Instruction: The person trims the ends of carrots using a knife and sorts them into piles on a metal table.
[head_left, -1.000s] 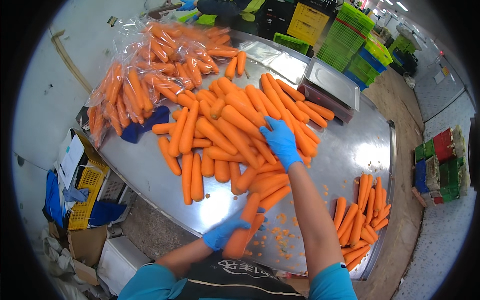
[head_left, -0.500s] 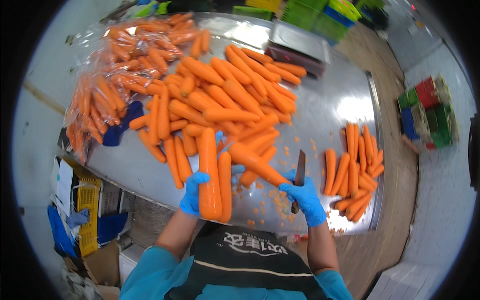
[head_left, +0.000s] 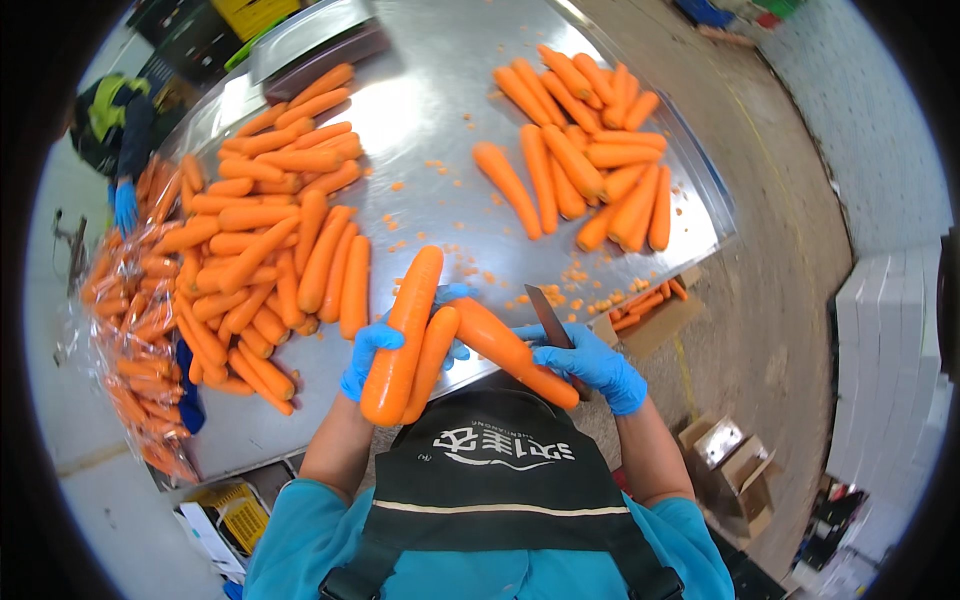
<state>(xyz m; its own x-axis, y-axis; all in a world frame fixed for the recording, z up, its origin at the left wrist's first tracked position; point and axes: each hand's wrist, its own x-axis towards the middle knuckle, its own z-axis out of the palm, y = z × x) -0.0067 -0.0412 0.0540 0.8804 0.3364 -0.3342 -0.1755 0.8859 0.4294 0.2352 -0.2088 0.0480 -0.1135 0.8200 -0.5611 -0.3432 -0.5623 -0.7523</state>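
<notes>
My left hand [head_left: 368,352], in a blue glove, is closed round two carrots, a thick one [head_left: 402,345] and a thinner one [head_left: 432,362], close to my apron. Some of its fingers show behind them. A third carrot [head_left: 515,352] slants between my hands, its upper end by the left fingertips and its lower end beside my right hand. My right hand [head_left: 603,372], gloved too, grips a knife [head_left: 547,318] with a dark blade pointing up and left. The knife's handle is mostly hidden by the fingers. Which hand bears the third carrot I cannot tell.
On the metal table [head_left: 430,110] lie a large carrot pile [head_left: 260,240] at left, a smaller pile [head_left: 590,150] at right, and orange scraps between. Bagged carrots [head_left: 140,350] and a scale [head_left: 310,45] are further left. A co-worker [head_left: 110,130] stands far left. Boxes [head_left: 730,470] sit on the floor.
The view has turned toward the right, so the piles appear shifted. Both hands have drawn closer to my body and to each other, still with the carrots and the knife.
</notes>
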